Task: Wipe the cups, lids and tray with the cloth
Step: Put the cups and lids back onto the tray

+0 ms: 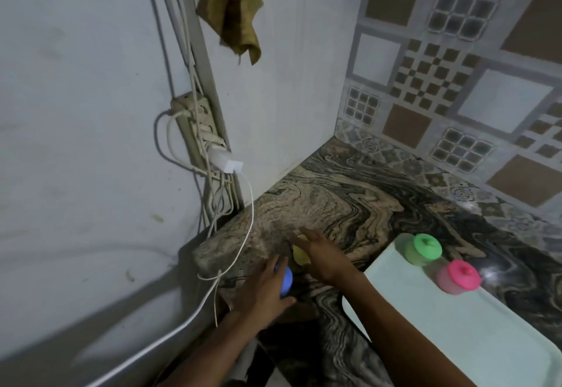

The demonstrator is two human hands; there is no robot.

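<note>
Two cups on pale mint plastic tray [456, 335] at right: green lidded cup [423, 249], pink lidded cup [457, 277]. L hand [263, 290] curls round blue round cup [285, 280] on swirly marble counter [349, 198]. R hand [320, 257], fingers straight, lies over yellow cup [299, 256] just beside it. Brown cloth [234, 12] hangs on wall.

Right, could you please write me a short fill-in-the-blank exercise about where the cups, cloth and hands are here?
1. The left hand grips the ___.
2. The right hand lies over the ___.
3. On the tray, beside the green cup, stands the ___.
4. The cloth is in neither hand; it hangs on the ___.
Missing: blue cup; yellow cup; pink cup; wall.
</note>
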